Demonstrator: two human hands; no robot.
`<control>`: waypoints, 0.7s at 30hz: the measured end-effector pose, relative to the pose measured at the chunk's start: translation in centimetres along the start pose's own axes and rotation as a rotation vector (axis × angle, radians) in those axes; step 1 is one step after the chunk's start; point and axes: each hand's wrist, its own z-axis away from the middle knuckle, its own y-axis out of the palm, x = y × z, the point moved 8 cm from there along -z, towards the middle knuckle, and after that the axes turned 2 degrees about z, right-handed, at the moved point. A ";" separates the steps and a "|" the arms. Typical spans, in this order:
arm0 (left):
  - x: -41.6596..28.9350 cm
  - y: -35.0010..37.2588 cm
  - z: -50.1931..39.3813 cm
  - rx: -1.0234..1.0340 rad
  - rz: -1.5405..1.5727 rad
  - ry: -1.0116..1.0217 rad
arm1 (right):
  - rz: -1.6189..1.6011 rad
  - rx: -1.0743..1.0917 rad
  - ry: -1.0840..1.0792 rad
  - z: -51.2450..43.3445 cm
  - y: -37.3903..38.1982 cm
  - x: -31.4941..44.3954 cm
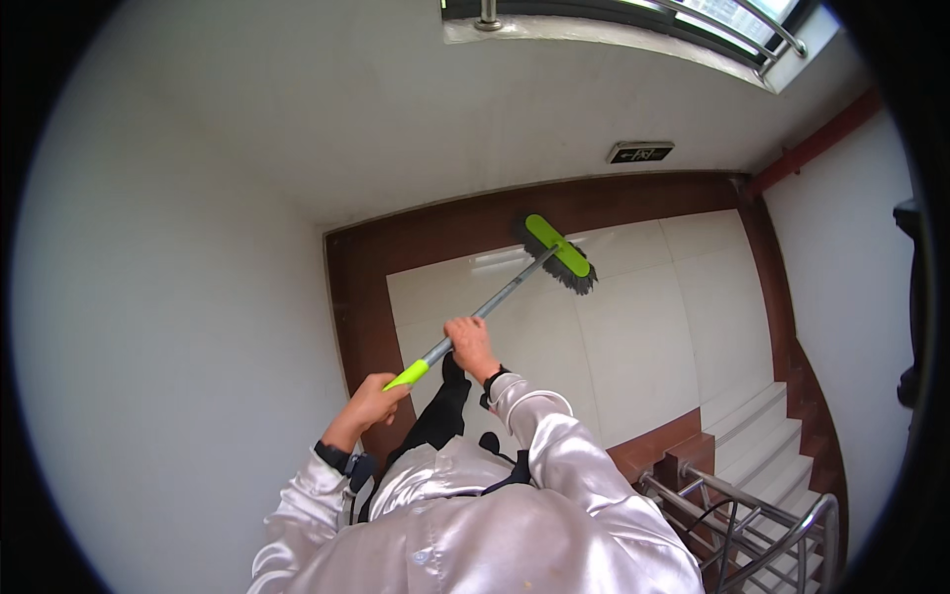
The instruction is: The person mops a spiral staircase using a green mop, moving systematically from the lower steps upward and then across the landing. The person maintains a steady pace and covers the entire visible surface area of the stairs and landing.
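I hold a broom with both hands. My left hand is wrapped around the bright green grip at the top end of the handle. Further down, my right hand grips the grey metal handle. The handle slants away from me, up and to the right. At its far end is the green broom head with dark grey bristles. The bristles lie over pale floor tiles and reach the dark red-brown tile border along the wall.
Stairs with pale treads lie at the lower right, beside a stainless steel railing. White walls bound the landing. An exit sign sits low on the far wall, below a barred window. A red pipe runs at the right corner.
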 end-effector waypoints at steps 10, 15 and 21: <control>7.5 4.4 -2.4 0.029 0.213 0.047 | 0.235 0.052 0.079 3.6 3.2 -3.1; 14.9 -1.6 1.4 -0.009 0.399 -0.076 | 0.195 0.249 -0.062 4.2 10.9 4.1; 17.4 -3.5 15.6 -0.343 0.570 -0.244 | -0.155 0.486 -0.443 3.6 11.8 18.1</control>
